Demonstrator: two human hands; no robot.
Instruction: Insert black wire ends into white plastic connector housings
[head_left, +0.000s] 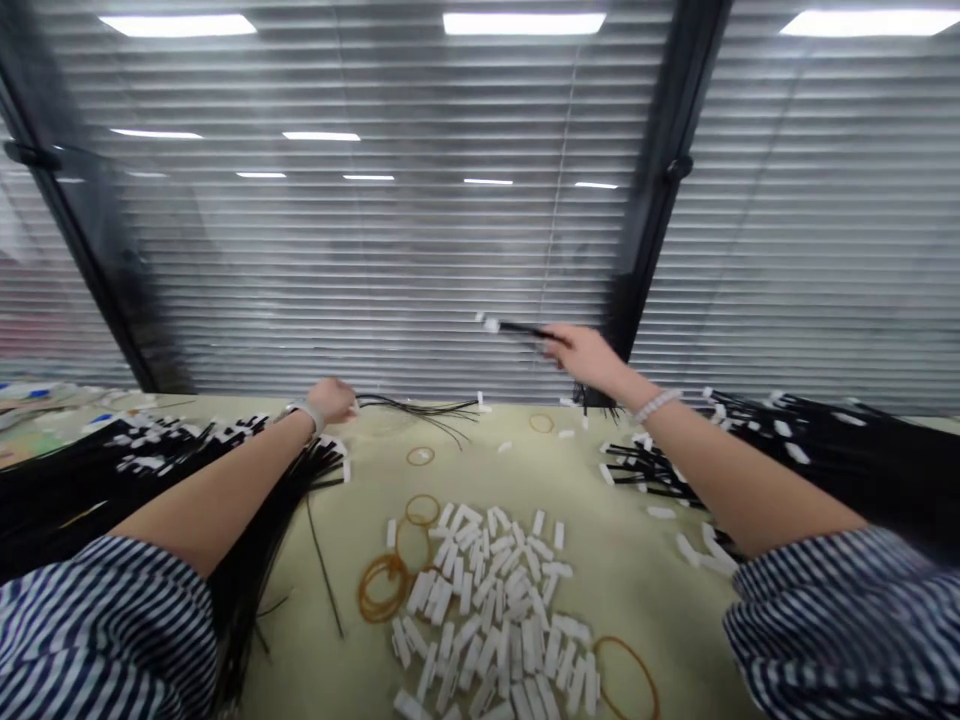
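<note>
My right hand (pixel 589 355) is raised above the back of the table, its fingers closed on a few black cables (pixel 519 328) with white ends pointing left. At the table's back left, my left hand (pixel 332 400) is closed, its fingertips mostly hidden. Thin black wires (pixel 412 405) run out from it to the right, and a small white piece shows at its fingers. Below my left hand lies a bundle of black cables (pixel 319 462) with white ends. Under my right forearm rests another bundle of black cables (pixel 637 468), also white-ended.
A heap of small white pieces (pixel 495 600) covers the front middle of the pale table (pixel 360 660). Tan rubber bands (pixel 382 588) lie around it. Large piles of black cables (pixel 67 480) spread at the left and right (pixel 847 460). Behind the table stands a window with blinds (pixel 420 270).
</note>
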